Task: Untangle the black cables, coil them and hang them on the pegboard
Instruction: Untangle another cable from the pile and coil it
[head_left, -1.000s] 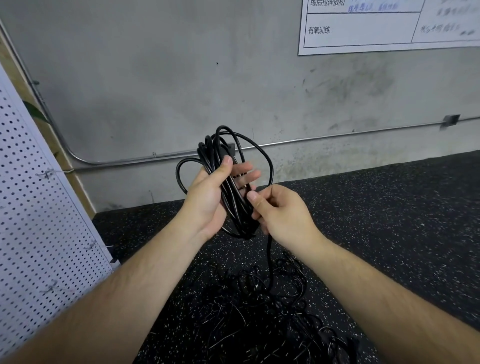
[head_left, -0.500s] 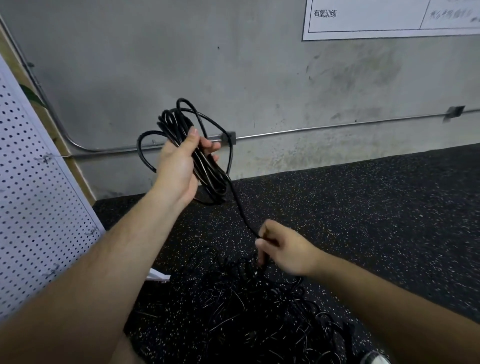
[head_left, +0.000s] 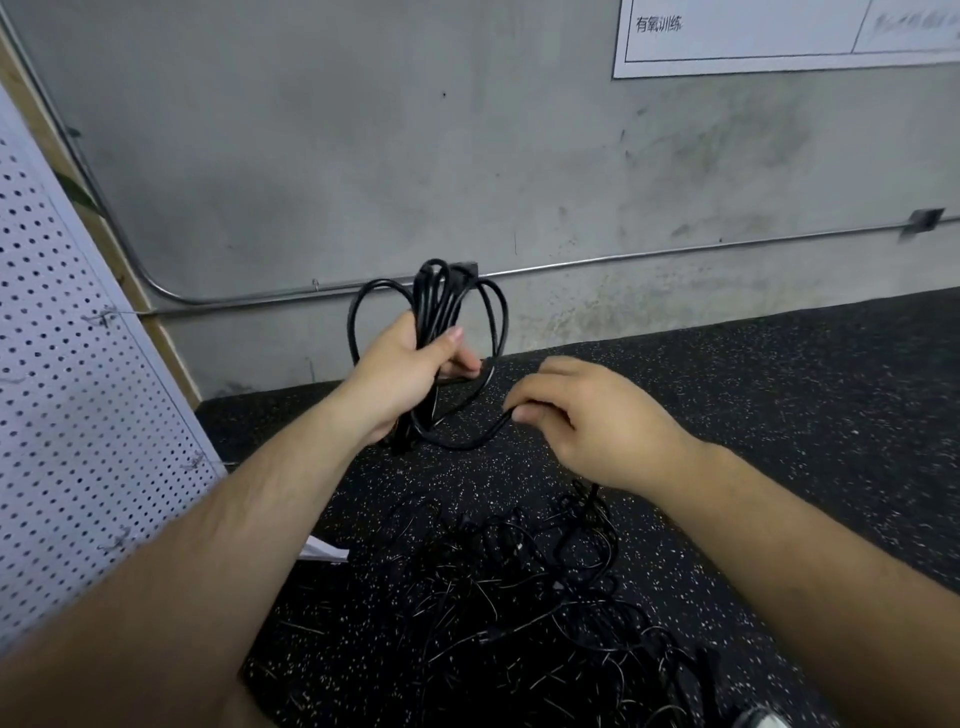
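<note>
A person's left hand (head_left: 410, 371) clasps a half-wound black cable coil (head_left: 441, 332); beside it, the right hand (head_left: 587, 421) pinches the limp, light trailing cable (head_left: 467, 442), best held near the coil.

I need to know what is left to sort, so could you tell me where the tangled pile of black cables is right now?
In the head view, the tangled pile lies on the speckled floor at bottom centre, below the right hand and right of the pegboard.

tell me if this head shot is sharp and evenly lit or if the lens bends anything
Head view: wide-angle bowing curves the pegboard edge and wall conduit; soft, even light, no glare; left hand, coil and right hand fairly sharp; poster text slightly soft.
</note>
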